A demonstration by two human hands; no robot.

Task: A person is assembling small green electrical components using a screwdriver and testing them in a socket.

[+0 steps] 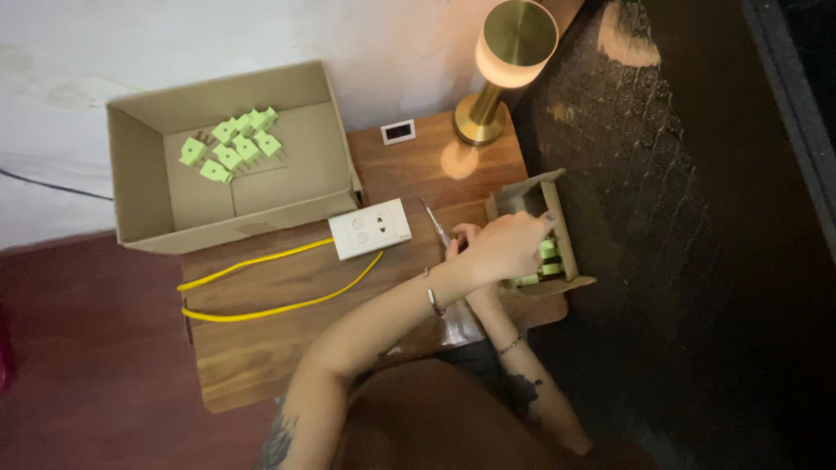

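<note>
1. The left hand (509,245) reaches across into the small open cardboard box (557,196) at the desk's right edge, its grip curled over the pale green plastic plugs (547,250) inside; whether it pinches one I cannot tell.
2. The right hand (459,237), mostly hidden beneath the left, has its grip closed around a slim metal screwdriver (433,218) that points up-left.
3. The large open cardboard box (226,157) sits at the far left of the brown wooden desk (261,348) and holds a cluster of loose green plugs (233,146).
4. A brass lamp with a glowing shade (505,61) stands at the far right corner.
5. A white rectangular switch-and-socket plate (370,228) lies mid-desk, with a yellow cable (270,287) trailing left.
6. A small white frame (398,131) lies near the lamp base.
</note>
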